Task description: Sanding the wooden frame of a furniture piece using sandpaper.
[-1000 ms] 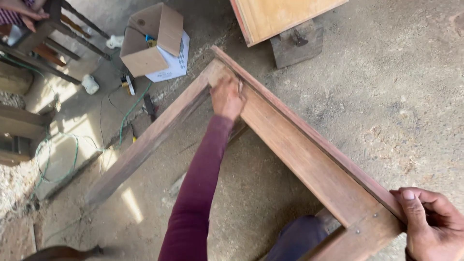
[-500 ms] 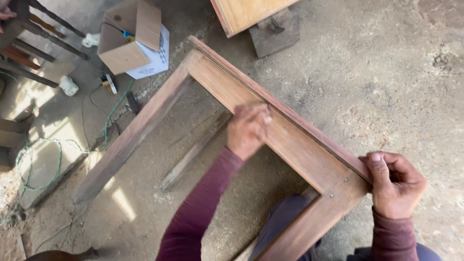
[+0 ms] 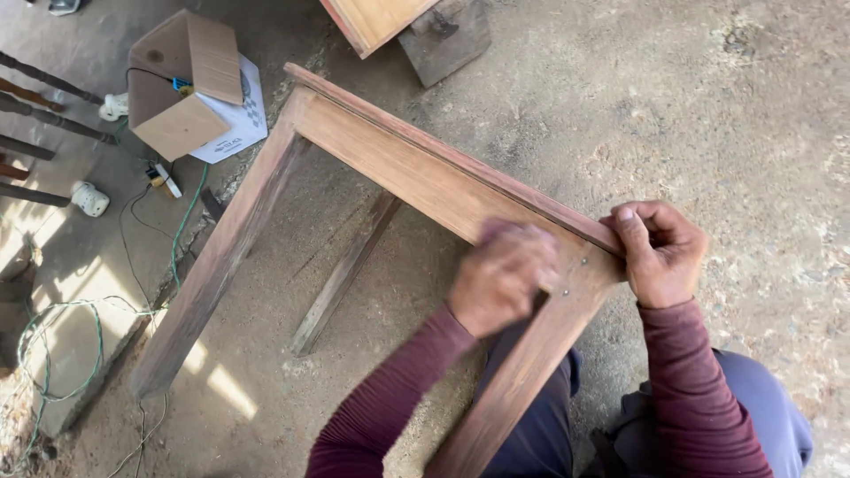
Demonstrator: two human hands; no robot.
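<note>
The brown wooden frame runs its top rail diagonally from upper left to lower right. The left hand presses curled on the rail, while the right hand grips the frame's near corner. A tan cardboard box on a white sheet lies beyond the far corner.

Brown cardboard box on the floor at upper left, lying on a white printed package

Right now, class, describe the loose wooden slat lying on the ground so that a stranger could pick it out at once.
Start at the large wooden frame that the person grips at its near corner. Look through its opening to the dusty floor: the loose slat lies there at a slant, reaching from under the top rail toward the sunlit patch. Unlike the frame's broad reddish rails, it is thin, grey and joined to nothing.
</note>
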